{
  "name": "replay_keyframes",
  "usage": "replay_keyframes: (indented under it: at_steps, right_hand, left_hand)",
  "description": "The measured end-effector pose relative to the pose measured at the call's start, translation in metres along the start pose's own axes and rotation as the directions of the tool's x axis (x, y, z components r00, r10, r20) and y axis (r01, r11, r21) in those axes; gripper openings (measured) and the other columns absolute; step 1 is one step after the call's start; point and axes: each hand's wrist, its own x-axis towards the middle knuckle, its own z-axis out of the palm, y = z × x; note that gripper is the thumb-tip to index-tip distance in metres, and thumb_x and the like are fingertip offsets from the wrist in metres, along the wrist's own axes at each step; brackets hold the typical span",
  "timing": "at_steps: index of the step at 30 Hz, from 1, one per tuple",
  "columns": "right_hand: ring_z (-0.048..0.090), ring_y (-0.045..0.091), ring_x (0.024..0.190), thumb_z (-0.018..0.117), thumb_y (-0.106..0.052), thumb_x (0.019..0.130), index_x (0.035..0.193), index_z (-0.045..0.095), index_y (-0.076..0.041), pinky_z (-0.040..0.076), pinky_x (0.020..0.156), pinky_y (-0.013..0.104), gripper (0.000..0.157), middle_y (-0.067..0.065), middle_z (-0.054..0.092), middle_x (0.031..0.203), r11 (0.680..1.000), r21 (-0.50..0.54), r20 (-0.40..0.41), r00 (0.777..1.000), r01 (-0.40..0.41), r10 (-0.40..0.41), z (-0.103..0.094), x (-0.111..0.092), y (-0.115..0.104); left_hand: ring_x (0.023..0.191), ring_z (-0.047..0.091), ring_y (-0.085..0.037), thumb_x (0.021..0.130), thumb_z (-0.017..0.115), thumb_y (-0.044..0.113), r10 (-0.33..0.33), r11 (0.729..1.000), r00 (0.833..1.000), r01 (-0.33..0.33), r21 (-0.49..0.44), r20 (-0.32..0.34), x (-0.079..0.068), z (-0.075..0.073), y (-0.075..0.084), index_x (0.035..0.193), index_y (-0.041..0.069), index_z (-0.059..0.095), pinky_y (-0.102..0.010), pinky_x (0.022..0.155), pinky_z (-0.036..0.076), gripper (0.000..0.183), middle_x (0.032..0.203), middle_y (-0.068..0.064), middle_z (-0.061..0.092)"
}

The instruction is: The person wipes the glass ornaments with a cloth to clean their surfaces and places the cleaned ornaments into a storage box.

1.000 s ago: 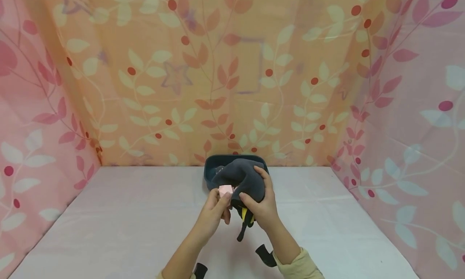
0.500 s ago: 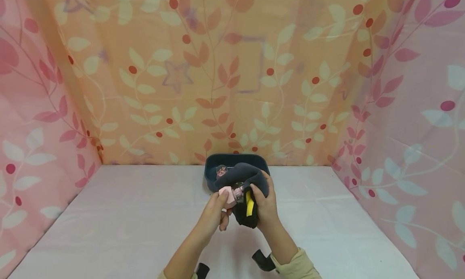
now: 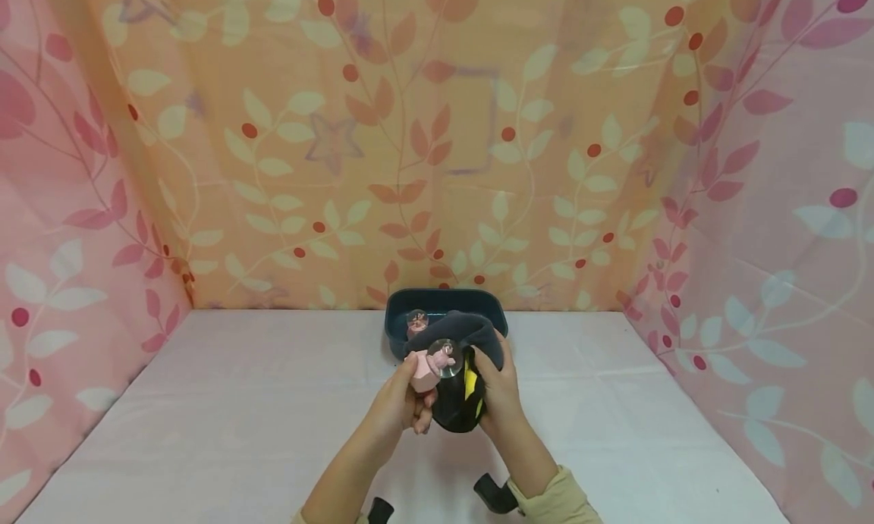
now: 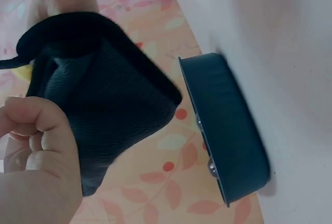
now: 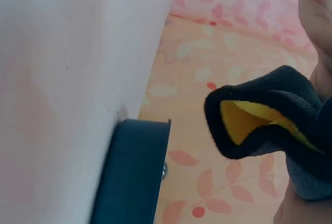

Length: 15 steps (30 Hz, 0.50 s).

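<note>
A small snow globe with a pink base (image 3: 425, 372) and a clear dome holding a pink figure is pinched in my left hand (image 3: 396, 406). Its dome tilts up and right, touching or almost touching a cloth. That cloth (image 3: 460, 325), dark grey with black edging and a yellow side, is gripped by my right hand (image 3: 503, 391) and hangs in folds. In the left wrist view the cloth (image 4: 119, 94) spreads past the curled left fingers, and the globe is hidden. The right wrist view shows the cloth's yellow side (image 5: 236, 123) inside a fold.
Behind the hands, a dark teal tub (image 3: 391, 331) stands on the white table (image 3: 259, 403) near the patterned back curtain (image 3: 410, 145). Another snow globe (image 3: 417, 324) sits in its left part. Black wrist mounts (image 3: 496, 494) show by the sleeves.
The cloth has come down and away from the snow globe, baring its dome. Black and yellow folds now hang below the right hand. The second globe in the tub shows more fully.
</note>
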Motion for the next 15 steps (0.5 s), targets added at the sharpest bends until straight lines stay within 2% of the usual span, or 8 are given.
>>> replay_keyframes:
  at_steps: [3, 5, 6, 8, 11, 13, 15]
  right_hand:
    - [0.056, 0.011, 0.1, 0.05, -0.012, 0.099, 0.138, 0.034, -0.015, 0.05, 0.084, 0.023, 0.043, 0.003, 0.049, 0.125, 0.996, 0.073, 0.017, 0.999, 0.041, -0.043, -0.003, 0.0, -0.004]
    - [0.056, 0.012, 0.101, 0.048, -0.009, 0.098, 0.137, 0.034, -0.016, 0.049, 0.087, 0.024, 0.042, 0.002, 0.05, 0.126, 0.981, 0.143, 0.063, 0.988, 0.131, -0.141, -0.006, -0.002, -0.008]
    - [0.056, 0.012, 0.102, 0.047, -0.007, 0.098, 0.137, 0.034, -0.018, 0.049, 0.087, 0.024, 0.043, 0.002, 0.05, 0.126, 0.967, 0.174, 0.093, 0.975, 0.185, -0.203, -0.007, -0.002, -0.009]
    - [0.055, 0.013, 0.104, 0.045, -0.003, 0.095, 0.138, 0.034, -0.02, 0.049, 0.088, 0.025, 0.047, 0.002, 0.049, 0.129, 0.93, 0.212, 0.166, 0.927, 0.301, -0.338, -0.008, -0.004, -0.011]
    - [0.054, 0.016, 0.107, 0.047, 0.001, 0.089, 0.14, 0.035, -0.022, 0.05, 0.087, 0.027, 0.057, 0.005, 0.046, 0.132, 0.867, 0.225, 0.277, 0.824, 0.444, -0.494, -0.009, -0.007, -0.011]
    - [0.054, 0.016, 0.108, 0.054, -0.002, 0.089, 0.141, 0.036, -0.024, 0.051, 0.086, 0.026, 0.06, 0.005, 0.044, 0.134, 0.833, 0.205, 0.342, 0.76, 0.514, -0.553, -0.008, -0.008, -0.009]
    - [0.055, 0.016, 0.109, 0.06, -0.007, 0.09, 0.143, 0.037, -0.025, 0.051, 0.085, 0.025, 0.06, 0.006, 0.043, 0.135, 0.81, 0.163, 0.406, 0.71, 0.563, -0.575, -0.008, -0.009, -0.007]
  left_hand:
    - [0.048, 0.044, -0.008, 0.103, 0.024, 0.054, 0.001, 1.0, 1.0, -0.001, 0.006, -0.02, -0.001, -0.001, 0.002, 0.107, 0.001, 0.049, -0.023, 0.053, 0.042, 0.058, 0.073, -0.001, 0.047]
    - [0.049, 0.045, -0.009, 0.103, 0.026, 0.055, -0.001, 1.0, 0.999, 0.002, 0.015, -0.041, -0.002, -0.002, 0.003, 0.107, 0.002, 0.049, -0.023, 0.055, 0.043, 0.058, 0.074, -0.001, 0.047]
    - [0.05, 0.045, -0.009, 0.103, 0.026, 0.055, -0.005, 1.0, 0.999, 0.006, 0.017, -0.051, -0.003, -0.002, 0.003, 0.107, 0.002, 0.048, -0.023, 0.056, 0.043, 0.058, 0.075, -0.001, 0.047]
    - [0.052, 0.046, -0.01, 0.101, 0.027, 0.058, -0.011, 1.0, 0.998, 0.013, 0.022, -0.069, -0.003, -0.003, 0.004, 0.107, 0.003, 0.048, -0.023, 0.056, 0.043, 0.059, 0.075, -0.002, 0.047]
    - [0.053, 0.047, -0.01, 0.1, 0.028, 0.06, -0.019, 0.999, 0.996, 0.021, 0.026, -0.082, -0.004, -0.003, 0.003, 0.108, 0.003, 0.048, -0.023, 0.057, 0.044, 0.061, 0.076, -0.002, 0.047]
    - [0.052, 0.046, -0.01, 0.101, 0.027, 0.059, -0.012, 1.0, 0.997, 0.014, 0.02, -0.078, -0.004, -0.002, 0.003, 0.108, 0.004, 0.048, -0.023, 0.057, 0.044, 0.06, 0.075, -0.002, 0.047]
    - [0.05, 0.045, -0.01, 0.102, 0.027, 0.057, -0.007, 1.0, 0.997, 0.008, 0.011, -0.072, -0.004, -0.001, 0.003, 0.105, 0.005, 0.049, -0.024, 0.056, 0.043, 0.057, 0.074, -0.002, 0.047]
